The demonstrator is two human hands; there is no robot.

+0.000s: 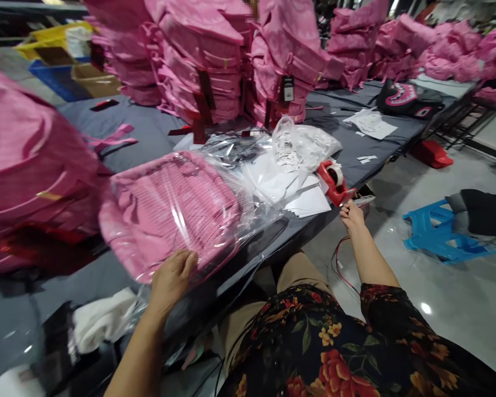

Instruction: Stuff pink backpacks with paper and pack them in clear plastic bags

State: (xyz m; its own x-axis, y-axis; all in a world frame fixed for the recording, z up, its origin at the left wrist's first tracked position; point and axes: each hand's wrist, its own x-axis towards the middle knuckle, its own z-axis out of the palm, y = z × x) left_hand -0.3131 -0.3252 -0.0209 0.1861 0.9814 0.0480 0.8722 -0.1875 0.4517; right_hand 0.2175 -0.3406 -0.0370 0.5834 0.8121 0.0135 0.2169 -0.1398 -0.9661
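Observation:
A pink backpack lies flat on the dark-covered table inside a clear plastic bag, whose loose end spreads to the right. My left hand rests on the near edge of the bagged backpack, its fingers curled against the plastic. At the table's front edge, my right hand is closed in a pinch at the cutting end of a red tape dispenser that carries a roll of tape. Any strip of tape between those fingers is too small to make out.
Tall stacks of pink backpacks line the back of the table. White papers and a white plastic bag lie beside the dispenser. A larger pink backpack stands at left, a white cloth near me, a blue stool at right.

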